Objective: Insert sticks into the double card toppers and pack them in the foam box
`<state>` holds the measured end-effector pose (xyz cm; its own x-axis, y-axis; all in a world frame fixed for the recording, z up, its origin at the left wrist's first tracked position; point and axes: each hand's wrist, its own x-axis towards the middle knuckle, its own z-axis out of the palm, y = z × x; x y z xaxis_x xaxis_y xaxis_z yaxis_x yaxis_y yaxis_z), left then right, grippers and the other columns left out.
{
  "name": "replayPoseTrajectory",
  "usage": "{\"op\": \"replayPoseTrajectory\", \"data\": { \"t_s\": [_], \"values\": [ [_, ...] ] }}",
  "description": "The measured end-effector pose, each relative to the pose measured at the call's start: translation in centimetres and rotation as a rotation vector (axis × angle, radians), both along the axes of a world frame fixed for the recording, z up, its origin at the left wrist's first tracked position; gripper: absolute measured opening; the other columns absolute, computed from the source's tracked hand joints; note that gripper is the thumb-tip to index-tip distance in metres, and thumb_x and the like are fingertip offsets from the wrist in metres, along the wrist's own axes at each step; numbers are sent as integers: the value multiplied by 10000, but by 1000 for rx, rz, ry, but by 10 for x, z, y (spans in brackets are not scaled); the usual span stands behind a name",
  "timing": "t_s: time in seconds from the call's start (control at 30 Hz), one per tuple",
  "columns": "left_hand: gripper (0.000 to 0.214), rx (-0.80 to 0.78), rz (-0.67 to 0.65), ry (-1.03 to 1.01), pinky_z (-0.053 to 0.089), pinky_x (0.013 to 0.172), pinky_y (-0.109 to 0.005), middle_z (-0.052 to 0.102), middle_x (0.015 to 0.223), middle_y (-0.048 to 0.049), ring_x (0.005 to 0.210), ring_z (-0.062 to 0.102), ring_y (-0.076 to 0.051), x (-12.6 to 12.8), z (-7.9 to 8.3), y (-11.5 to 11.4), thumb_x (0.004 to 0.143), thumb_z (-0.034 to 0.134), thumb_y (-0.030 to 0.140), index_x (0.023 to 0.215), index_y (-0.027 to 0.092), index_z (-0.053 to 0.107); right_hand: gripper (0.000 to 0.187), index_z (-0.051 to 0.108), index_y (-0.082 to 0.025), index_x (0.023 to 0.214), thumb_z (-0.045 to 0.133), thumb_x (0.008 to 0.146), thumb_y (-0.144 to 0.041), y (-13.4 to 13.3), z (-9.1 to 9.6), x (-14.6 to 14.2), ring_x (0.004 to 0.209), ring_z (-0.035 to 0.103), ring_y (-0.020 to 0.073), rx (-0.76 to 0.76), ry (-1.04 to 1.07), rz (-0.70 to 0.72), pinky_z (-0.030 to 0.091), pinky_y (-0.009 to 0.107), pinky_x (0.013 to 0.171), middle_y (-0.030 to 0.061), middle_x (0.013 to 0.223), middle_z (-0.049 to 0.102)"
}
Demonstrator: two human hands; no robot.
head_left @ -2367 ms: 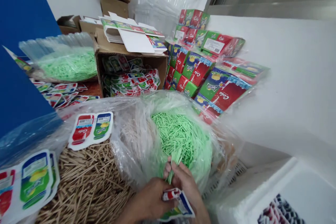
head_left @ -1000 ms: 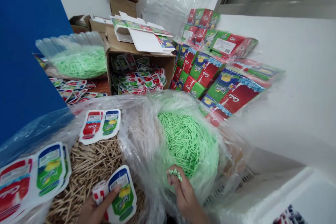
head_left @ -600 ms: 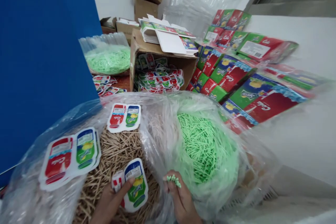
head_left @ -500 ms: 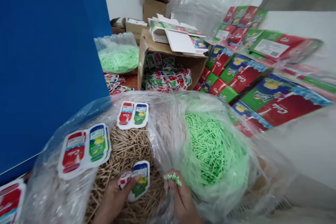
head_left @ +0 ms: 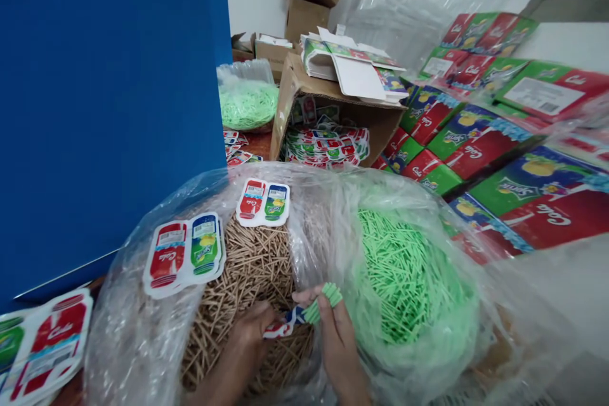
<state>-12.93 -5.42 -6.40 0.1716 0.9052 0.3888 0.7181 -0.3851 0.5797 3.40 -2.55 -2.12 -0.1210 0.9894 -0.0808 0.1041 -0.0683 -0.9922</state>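
Note:
My left hand is closed on a small printed packet with red, white and blue on it, seen nearly edge-on. In my right hand is a short bundle of thin green sticks, gripped between thumb and fingers. The packet's right end meets the lower end of the bundle; I cannot tell whether any sticks are inside it. Below both hands lies a plastic bag of brown sticks. To the right, an open clear bag holds loose green sticks.
Flat cola-and-lemon packets rest on the brown-stick bag, with another packet behind and more at lower left. A carton of packets stands behind. Printed boxes are stacked right; a blue panel blocks the left.
My left hand has moved right and turned the packet edge-on, bringing it against the green sticks. The bundle in my right hand has tilted. The camera view has swung left.

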Motion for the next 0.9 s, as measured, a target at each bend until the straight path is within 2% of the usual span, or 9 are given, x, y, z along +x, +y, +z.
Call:
{"op": "replayPoseTrajectory", "data": {
  "t_s": [0.13,0.2,0.27,0.43,0.5,0.6,0.67,0.77,0.9],
  "values": [
    [273,-13,-55,-4,446,504,-205,600,587,-17,533,571,-151,2,-3,1,675,442,-5,694,185,638,401,614,-205,925,393,901,-539,7,2,-4,924,612,201,-2,-20,92,423,328,903,47,891,676],
    [276,-78,-77,-62,477,576,-225,633,656,-32,610,596,-166,2,-4,2,687,455,19,765,191,657,402,611,-201,960,379,913,-525,8,3,-6,955,612,200,-5,-4,158,427,332,907,53,923,676],
    [203,-163,-77,-140,475,592,-234,636,672,-31,622,589,-168,2,-4,2,709,489,66,726,190,648,403,613,-198,994,368,923,-510,8,2,-7,994,606,201,-16,1,201,429,336,919,61,960,678],
    [167,-533,53,-447,407,505,-197,532,567,36,542,507,-128,2,8,0,709,650,205,573,172,560,382,643,-228,1043,395,921,-491,5,-3,2,1249,439,218,23,-100,228,255,393,1092,70,1197,616],
    [144,-662,71,-587,407,529,-201,540,582,37,573,512,-134,1,15,0,691,684,240,602,166,597,374,612,-250,1122,397,924,-483,2,-7,9,1282,408,215,54,-62,299,259,403,1099,58,1261,586],
    [83,-654,15,-587,425,622,-220,636,689,1,678,573,-165,-2,23,2,703,686,250,721,171,699,431,366,-297,1370,326,961,-425,-2,-10,20,1277,432,191,170,49,313,353,383,1058,44,1386,481],
    [99,-621,-15,-548,428,668,-226,671,747,-15,737,600,-179,-5,26,3,711,689,251,774,186,728,471,223,-312,1435,321,975,-337,-3,-8,27,1314,380,184,311,-36,321,344,374,1069,35,1452,392],
    [105,-589,-26,-504,424,668,-224,672,733,-12,731,608,-179,-9,31,6,713,697,273,767,190,732,452,358,-302,1388,409,946,-220,0,-1,35,1310,385,196,525,-298,483,335,370,1078,38,1422,438],
    [84,-594,10,-465,408,636,-217,664,694,0,683,592,-168,-11,36,5,688,717,247,742,185,730,401,453,-271,1310,426,927,-156,3,4,37,1213,496,179,645,-368,432,414,345,1018,58,1299,561]
  ]
}}
